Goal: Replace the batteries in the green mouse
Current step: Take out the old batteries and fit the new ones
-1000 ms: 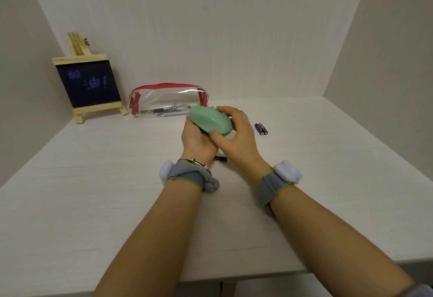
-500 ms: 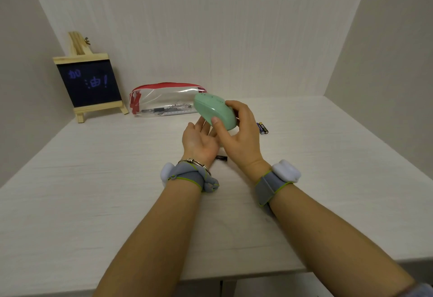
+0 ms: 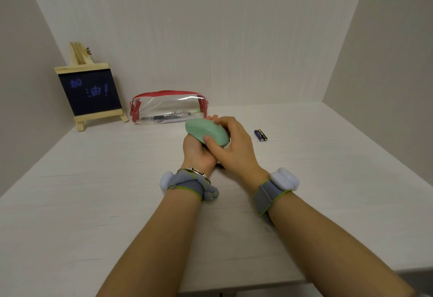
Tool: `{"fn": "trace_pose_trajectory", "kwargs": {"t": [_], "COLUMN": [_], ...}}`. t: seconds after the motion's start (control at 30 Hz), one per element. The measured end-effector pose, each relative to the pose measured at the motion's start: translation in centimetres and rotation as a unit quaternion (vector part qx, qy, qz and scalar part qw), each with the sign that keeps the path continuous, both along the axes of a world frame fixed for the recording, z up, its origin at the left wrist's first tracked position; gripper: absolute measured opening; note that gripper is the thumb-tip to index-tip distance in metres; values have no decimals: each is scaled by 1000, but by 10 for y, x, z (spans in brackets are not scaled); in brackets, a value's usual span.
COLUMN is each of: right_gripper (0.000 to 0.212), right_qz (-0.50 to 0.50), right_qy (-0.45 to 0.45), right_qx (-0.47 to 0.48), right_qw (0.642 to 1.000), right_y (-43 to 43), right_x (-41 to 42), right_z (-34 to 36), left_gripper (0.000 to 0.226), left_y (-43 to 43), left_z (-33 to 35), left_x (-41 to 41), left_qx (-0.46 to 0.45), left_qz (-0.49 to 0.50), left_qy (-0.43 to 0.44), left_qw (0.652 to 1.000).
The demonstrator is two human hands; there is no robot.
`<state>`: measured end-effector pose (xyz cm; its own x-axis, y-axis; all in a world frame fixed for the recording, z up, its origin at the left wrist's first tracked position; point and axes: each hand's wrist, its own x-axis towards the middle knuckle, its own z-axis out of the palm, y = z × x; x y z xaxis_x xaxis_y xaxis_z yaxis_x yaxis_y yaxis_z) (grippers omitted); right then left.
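The green mouse (image 3: 206, 131) is being held in the air above the middle of the desk (image 3: 93, 203), its smooth top facing up and its long axis running from 10 o'clock to 4 o'clock. The left hand (image 3: 198, 153) is lying palm up beneath it and cradling its underside. Its fingers are mostly hiding behind the mouse body, so I cannot tell how tight that grip is. The right hand (image 3: 234, 149) is coming in from 4 o'clock, and its grip is holding the mouse: the thumb is pressing on the near edge while the fingers are curling over the far side.

Two batteries (image 3: 260, 135) are lying side by side on the desk at 3 o'clock from the mouse, near it but apart. A clear pencil case (image 3: 167, 106) with red trim is sitting at 11 o'clock by the back wall, and a small chalkboard easel (image 3: 90, 92) is standing further off at 10 o'clock. Both wrists are wearing grey bands, and a metal bracelet (image 3: 194, 170) is showing on the left one.
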<state>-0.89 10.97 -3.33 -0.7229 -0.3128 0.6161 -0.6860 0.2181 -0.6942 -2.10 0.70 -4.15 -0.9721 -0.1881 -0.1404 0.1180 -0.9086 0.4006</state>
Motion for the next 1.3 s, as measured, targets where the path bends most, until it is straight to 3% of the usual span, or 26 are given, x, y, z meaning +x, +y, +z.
{"fn": "trace_pose_trajectory", "kwargs": {"t": [1.3], "right_gripper": [45], "right_qz": [6], "right_qy": [-34], "right_qx": [-33], "right_qw": [999], "right_y": [-1], "right_x": [2], "right_z": [1], "left_gripper": [22], "left_y": [8], "left_z": [21], "left_x": [17], "left_qx": [-31], "left_qz": [23], "left_qy": [-34], "left_qw": [999]}}
